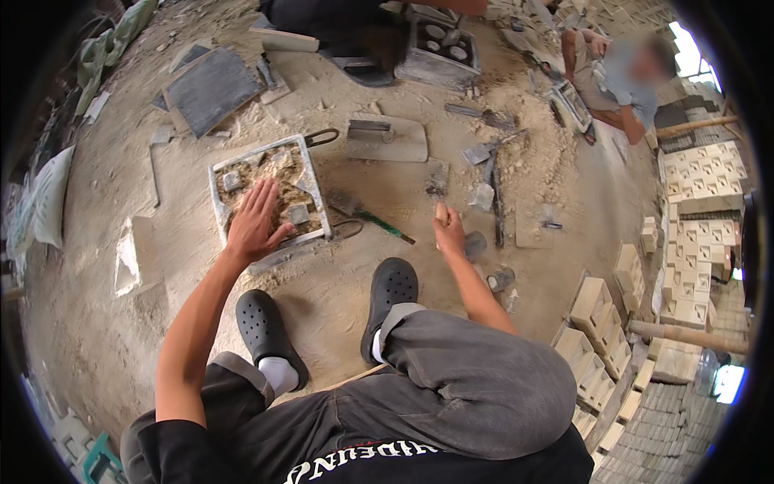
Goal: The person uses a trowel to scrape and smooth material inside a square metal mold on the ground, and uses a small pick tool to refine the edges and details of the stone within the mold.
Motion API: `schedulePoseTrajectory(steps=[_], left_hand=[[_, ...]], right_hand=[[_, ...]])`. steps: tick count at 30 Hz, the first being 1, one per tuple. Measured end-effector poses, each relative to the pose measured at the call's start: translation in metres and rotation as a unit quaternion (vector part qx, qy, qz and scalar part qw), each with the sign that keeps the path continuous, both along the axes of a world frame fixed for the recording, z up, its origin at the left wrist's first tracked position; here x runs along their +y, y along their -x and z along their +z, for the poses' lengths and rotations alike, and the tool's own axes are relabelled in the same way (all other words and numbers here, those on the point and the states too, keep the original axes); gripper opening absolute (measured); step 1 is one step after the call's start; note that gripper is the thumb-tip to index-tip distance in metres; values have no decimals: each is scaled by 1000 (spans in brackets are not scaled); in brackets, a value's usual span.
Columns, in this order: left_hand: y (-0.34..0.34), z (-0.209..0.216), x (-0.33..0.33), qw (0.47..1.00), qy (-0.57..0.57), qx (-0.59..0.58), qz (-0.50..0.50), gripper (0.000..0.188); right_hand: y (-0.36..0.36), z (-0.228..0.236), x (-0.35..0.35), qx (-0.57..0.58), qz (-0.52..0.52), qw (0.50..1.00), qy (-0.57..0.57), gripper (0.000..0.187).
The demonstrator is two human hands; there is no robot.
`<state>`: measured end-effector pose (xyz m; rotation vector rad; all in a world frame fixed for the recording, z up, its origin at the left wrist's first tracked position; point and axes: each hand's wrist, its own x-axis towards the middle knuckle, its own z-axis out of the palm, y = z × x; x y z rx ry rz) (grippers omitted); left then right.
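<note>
My left hand lies flat, fingers stretched out, on the loose tan sand inside a square, pale-rimmed moulding frame. Small grey blocks stick out of the sand, one beside my thumb and another near the left rim. A looped metal handle juts from the frame's far right corner. My right hand is closed round the pale wooden handle of a small flat-headed tool; whether it is a brush or a scraper I cannot tell. Its head points away from me, over the ground.
A green-handled tool and a rectangular plastering float lie between and beyond my hands. Dark boards are at far left. Two people work beyond, one beside another mould. Pale cast blocks are stacked at right.
</note>
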<state>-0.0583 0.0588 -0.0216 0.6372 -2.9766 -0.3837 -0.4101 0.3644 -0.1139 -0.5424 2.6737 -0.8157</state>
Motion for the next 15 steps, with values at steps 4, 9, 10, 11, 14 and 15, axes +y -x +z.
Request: schedulePoseTrajectory(steps=[4,9,10,11,14,15], left_hand=[[-37,5,4,1000,8,-8,-28,84],[-58,6,10,996,-23,-28,-82,84],[-59,7,9,996,-12,-30,-88,84],[-59,8,8,995,-1,-34,-93,84],[-45,10,3,999,50,7,12,82],[-36,8,1,997,59,21,37,82]], right_hand=[[-42,1,-33,315,149,937,21,52],[-75,10,-52,105,306,944,-59,32],[-81,8,-51,100,321,939,-79,30],[-84,7,-51,101,325,937,-76,32],[-83,-2,-49,123,340,929,-72,35],[-80,-8,-47,139,347,924,-74,36]])
